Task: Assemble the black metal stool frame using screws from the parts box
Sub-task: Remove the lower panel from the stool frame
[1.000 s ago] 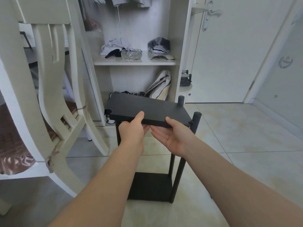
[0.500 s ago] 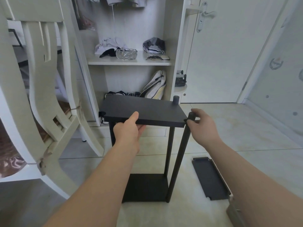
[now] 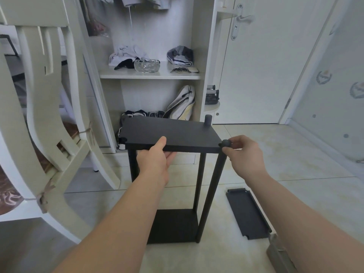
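Observation:
A black metal frame stands on the tiled floor: a bottom panel (image 3: 173, 225), upright poles, and a flat top panel (image 3: 171, 133) held level between them. My left hand (image 3: 157, 158) grips the top panel's near edge, thumb on top and fingers underneath. My right hand (image 3: 246, 152) pinches the top of the near right pole (image 3: 213, 192) at the panel's corner notch. The far right pole (image 3: 208, 120) sticks up above the panel. A spare black panel (image 3: 247, 213) lies flat on the floor to the right.
A white chair (image 3: 39, 125) is tilted at the left, close to the frame. An open wardrobe (image 3: 151, 75) with clothes and a glass bowl stands behind. A white door (image 3: 262, 62) is at the right. A grey box corner (image 3: 279, 253) shows at the lower right.
My right hand left the top panel's near edge and moved right to the near right pole's top. The view shifted, bringing the spare panel on the floor into sight.

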{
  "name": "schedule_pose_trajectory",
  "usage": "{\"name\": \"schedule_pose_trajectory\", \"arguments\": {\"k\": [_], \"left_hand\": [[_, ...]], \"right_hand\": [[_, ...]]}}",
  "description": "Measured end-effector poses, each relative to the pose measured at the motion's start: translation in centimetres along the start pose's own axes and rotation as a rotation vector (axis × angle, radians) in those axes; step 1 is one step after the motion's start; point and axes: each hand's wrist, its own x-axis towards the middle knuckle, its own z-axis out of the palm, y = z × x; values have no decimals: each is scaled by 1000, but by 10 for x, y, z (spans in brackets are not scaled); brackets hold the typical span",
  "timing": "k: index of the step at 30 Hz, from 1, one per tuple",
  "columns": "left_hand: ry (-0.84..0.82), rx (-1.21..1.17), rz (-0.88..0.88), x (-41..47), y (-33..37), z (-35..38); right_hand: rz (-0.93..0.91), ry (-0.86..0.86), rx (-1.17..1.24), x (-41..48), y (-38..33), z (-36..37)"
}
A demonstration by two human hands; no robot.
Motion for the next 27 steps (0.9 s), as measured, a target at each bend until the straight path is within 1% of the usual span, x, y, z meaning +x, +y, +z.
{"name": "schedule_pose_trajectory", "arguments": {"k": [7,12,14,16,18,19,20,21,22,23,25,27], "left_hand": [[-50,2,-34,5,-3,-1],[-61,14,-47,6,-3,-2],[-63,37,-54,6,-4,-4],[-67,69,-59,6,-4,-5],[-69,77,-63,6,-3,-7],[-66,75,-62,6,-3,-7],[-62,72,-61,6,-2,-7],[-57,64,-61,6,-1,-7],[-53,49,-64,6,0,-7],[-51,30,-69,6,2,-7],[-50,-2,-79,7,6,-7],[-54,-11,-82,7,9,-8]], "right_hand": [[24,9,-15,0,-1,-6],[-33,-16,-145,0,-8,-4],[-128,-11,-233,-1,-12,-1],[-295,-15,-315,-5,-21,6],[-459,-64,-361,-11,-33,16],[-505,-83,-357,-14,-37,22],[-508,-86,-330,-17,-40,28],[-457,-76,-279,-21,-43,32],[-354,-73,-197,-23,-44,36],[-210,-86,-94,-26,-45,39],[120,-166,126,-31,-45,47],[339,-217,266,-35,-44,54]]}}
